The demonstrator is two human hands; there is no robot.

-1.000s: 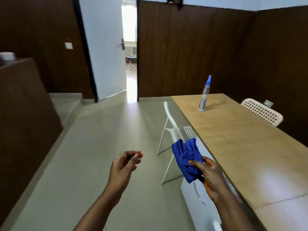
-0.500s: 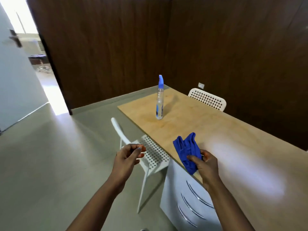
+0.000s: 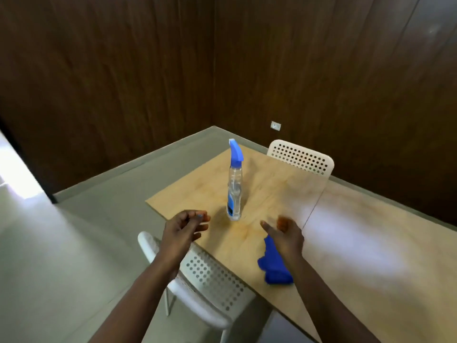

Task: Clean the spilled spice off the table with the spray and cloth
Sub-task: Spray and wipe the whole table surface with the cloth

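A clear spray bottle with a blue nozzle stands upright near the far left corner of the wooden table. The blue cloth lies crumpled on the table near the front edge, partly under my right forearm. My right hand hovers over the table just beyond the cloth, fingers relaxed, holding nothing. To the left of the bottle my left hand hangs with loosely curled fingers, empty. A faint yellowish stain shows on the wood below the bottle.
A white perforated chair stands at the table's near left side, under my left arm. A second white chair is at the far side. Dark wood-panelled walls close the corner behind. Grey floor lies to the left.
My right hand has let go of the blue cloth, which now lies on the table. Both hands have moved forward toward the spray bottle, and the view has turned to the table.
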